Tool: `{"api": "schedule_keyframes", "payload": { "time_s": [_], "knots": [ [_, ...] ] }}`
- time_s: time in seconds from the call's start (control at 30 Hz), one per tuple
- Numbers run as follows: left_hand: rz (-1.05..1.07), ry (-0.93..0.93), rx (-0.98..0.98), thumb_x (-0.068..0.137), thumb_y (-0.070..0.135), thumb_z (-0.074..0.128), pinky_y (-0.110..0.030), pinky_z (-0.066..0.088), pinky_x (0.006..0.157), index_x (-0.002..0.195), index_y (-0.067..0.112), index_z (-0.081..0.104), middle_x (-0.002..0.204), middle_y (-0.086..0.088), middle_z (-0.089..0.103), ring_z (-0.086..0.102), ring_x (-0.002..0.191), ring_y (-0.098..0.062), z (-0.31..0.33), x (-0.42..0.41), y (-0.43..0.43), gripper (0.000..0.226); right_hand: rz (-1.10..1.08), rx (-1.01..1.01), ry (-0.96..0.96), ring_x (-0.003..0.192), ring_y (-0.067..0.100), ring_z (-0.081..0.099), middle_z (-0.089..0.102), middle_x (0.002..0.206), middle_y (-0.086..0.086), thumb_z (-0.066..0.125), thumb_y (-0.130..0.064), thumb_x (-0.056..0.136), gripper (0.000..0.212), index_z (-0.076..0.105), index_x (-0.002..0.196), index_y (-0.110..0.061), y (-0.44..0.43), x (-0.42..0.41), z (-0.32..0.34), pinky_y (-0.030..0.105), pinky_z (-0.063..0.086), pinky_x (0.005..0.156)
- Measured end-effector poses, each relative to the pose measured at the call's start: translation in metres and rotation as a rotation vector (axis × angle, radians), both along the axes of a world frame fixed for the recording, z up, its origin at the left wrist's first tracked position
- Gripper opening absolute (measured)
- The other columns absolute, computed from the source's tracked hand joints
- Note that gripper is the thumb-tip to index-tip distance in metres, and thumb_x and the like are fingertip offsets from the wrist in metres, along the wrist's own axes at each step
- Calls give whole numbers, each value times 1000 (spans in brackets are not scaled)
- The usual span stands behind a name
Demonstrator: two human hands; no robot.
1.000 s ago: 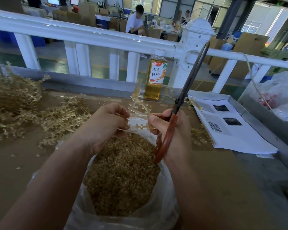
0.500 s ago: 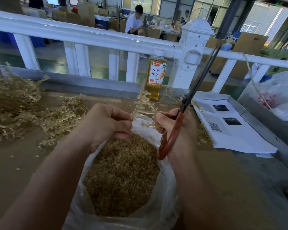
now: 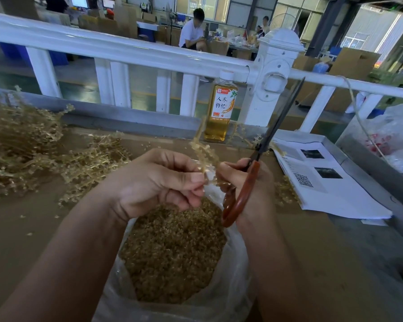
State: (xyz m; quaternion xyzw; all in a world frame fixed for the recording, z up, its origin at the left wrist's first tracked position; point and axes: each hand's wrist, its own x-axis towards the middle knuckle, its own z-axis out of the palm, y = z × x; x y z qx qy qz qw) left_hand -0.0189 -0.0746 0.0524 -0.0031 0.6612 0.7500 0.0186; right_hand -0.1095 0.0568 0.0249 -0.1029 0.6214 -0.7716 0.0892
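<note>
- Between the two hands, just above the open mouth of the plastic bag (image 3: 233,287), a golden plastic sprig (image 3: 204,152) stood nearly upright, its long axis rising up and away from the fingertips with a slight lean to the left.
- The left hand (image 3: 158,182) had its fingers (image 3: 193,176) curled, thumb and forefinger pinched on the sprig's lower end.
- The right hand (image 3: 249,189) was wrapped round the red handle of the scissors (image 3: 261,154), its thumb just beside the sprig's stem; whether the thumb touched the stem could not be told.
- The scissor blades appeared closed and pointed up and to the right, away from the sprig, so the thumb, not the blades, was nearest the work.
- The left hand carried the sprig, while the right lay just to its right, close enough to pluck or clip; clipping would probably call for swinging the blades leftward first.
- Below both hands, loose golden pieces (image 3: 172,252) filled the bag, so anything stripped off should have dropped straight in.
- Left of the left hand, a heap (image 3: 21,145) of like sprigs lay on the table (image 3: 21,228).
- Beyond the fingers stood a bottle (image 3: 221,110); right of the right hand lay printed papers (image 3: 330,182).
</note>
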Motion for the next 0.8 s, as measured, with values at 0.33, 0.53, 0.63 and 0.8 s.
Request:
{"api": "schedule_keyframes", "payload": {
  "time_s": [0.33, 0.53, 0.63, 0.8],
  "knots": [
    [421, 41, 223, 58, 10, 64, -15, 45, 37, 58, 9, 70, 54, -4, 66, 61, 43, -9, -6, -12, 3, 6, 202, 162, -165, 63, 11, 64, 66, 91, 7, 70, -19, 82, 31, 56, 103, 0, -10, 12, -3, 28, 57, 61],
    [680, 82, 297, 62, 7, 64, -13, 47, 43, 69, 5, 62, 50, 0, 63, 59, 44, -5, -10, -16, 2, 8, 233, 206, -64, 72, 8, 69, 67, 92, -5, 65, -50, 71, 44, 58, 97, -15, -7, 16, -2, 35, 59, 70],
    [739, 95, 308, 76, -1, 61, -14, 48, 44, 69, 4, 61, 49, 0, 63, 60, 45, -6, -11, -17, 0, 9, 215, 220, 8, 67, 1, 68, 65, 92, -8, 59, -61, 61, 55, 57, 97, -19, -7, 19, -4, 37, 60, 69],
    [824, 109, 396, 87, -2, 54, -14, 48, 43, 70, 5, 56, 46, 3, 61, 61, 44, -5, -10, -19, -4, 18, 251, 77, -65, 48, 8, 58, 63, 63, -4, 61, -65, 47, 70, 55, 92, -12, -8, 17, 2, 29, 52, 50]
  ]
}}
